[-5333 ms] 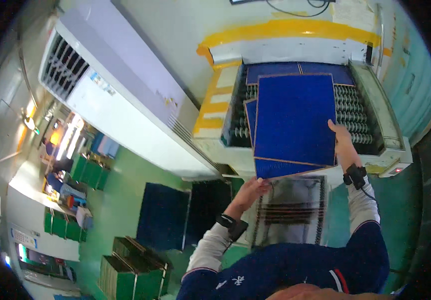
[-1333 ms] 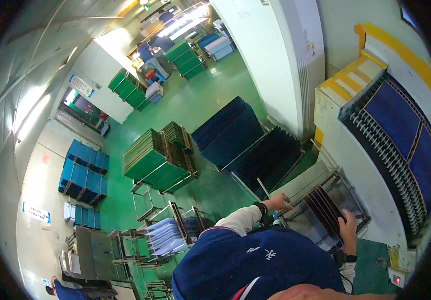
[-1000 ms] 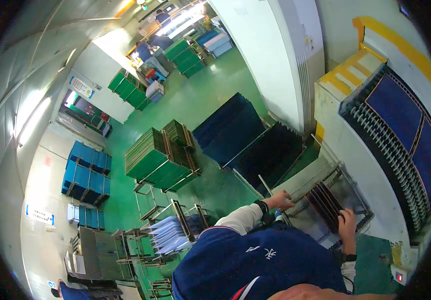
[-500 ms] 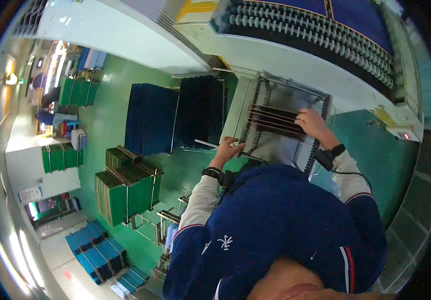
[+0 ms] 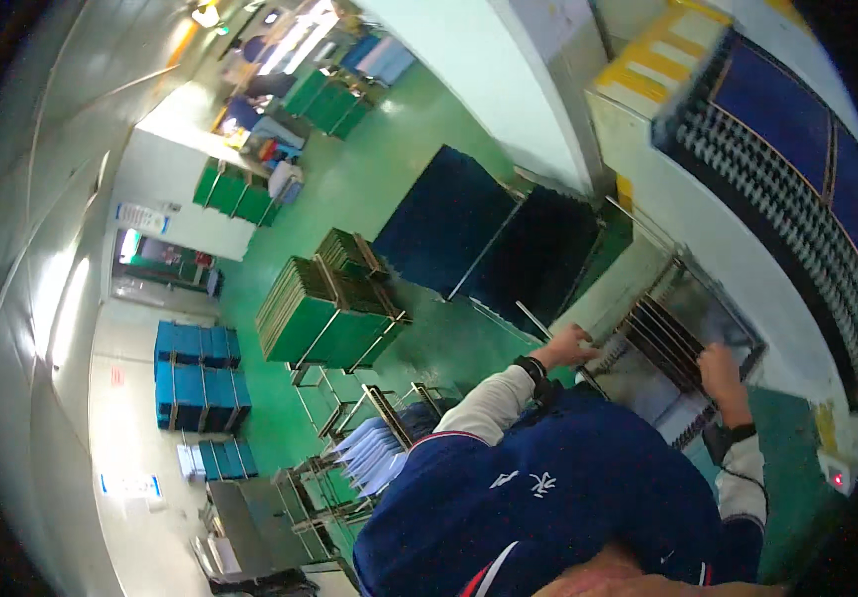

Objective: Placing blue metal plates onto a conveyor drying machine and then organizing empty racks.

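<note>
Several thin dark boards with copper-coloured edges [image 5: 660, 343] stand side by side in a slotted rack [image 5: 750, 345] in front of me. My right hand [image 5: 722, 378] is at their right end, its fingers closed on a board's edge. On the other side, my left hand [image 5: 566, 348] is beside the rack's left side and close to the boards' left ends. Its fingers are partly stretched and apart, with nothing visible in them. The fingertips of my right hand are small and partly hidden.
A machine with rows of rollers [image 5: 772, 169] carries blue panels at the upper right. Dark blue boards [image 5: 446, 224] fill a rack beyond my left hand. Green boards [image 5: 295, 318] stand on a trolley to the left, with blue stacks [image 5: 200, 393] by the wall.
The view has swung, so the rack and boards now appear farther right and lower. My left hand's fingers have come off the rack's side toward the boards; my right hand stays at their right end.
</note>
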A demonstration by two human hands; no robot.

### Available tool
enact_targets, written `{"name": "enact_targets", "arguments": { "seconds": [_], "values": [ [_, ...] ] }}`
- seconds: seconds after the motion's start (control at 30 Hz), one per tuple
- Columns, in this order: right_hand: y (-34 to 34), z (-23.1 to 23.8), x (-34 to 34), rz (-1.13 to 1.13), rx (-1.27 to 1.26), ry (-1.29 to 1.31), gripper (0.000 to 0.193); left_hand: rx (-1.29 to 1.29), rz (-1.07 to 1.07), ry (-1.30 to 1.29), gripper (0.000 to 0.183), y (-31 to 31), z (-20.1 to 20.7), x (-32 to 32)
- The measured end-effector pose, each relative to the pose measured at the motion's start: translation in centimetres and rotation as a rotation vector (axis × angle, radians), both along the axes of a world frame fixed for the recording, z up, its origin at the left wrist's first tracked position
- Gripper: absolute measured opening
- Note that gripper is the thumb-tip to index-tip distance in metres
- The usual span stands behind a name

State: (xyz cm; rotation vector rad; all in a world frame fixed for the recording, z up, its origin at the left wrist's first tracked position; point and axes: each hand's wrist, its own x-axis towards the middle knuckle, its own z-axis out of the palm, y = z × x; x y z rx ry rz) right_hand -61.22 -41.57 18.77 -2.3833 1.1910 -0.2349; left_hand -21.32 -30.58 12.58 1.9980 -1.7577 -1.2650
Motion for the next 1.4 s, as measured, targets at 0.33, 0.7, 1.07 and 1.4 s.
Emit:
{"name": "enact_targets", "arguments": {
  "seconds": [0.33,0.7,1.07,1.4],
  "values": [
    [-0.5,1.1,0.7,0.148,0.067,0.076,0.016,0.034,0.017,0.019,0.063,0.9,-1.0,-0.3],
    [-0.9,-1.1,0.4,0.174,-0.075,0.275,0.014,-0.051,-0.041,0.012,0.06,1.1,-2.0,-0.1],
    [-0.4,-0.2,0.4,0.133,-0.07,0.133,0.013,0.004,0.047,0.031,0.059,1.1,1.4,-1.0],
    [-2.0,-1.2,2.0,0.197,0.02,0.14,0.022,0.049,-0.021,0.01,0.074,0.6,0.2,-0.6]
  ]
}}
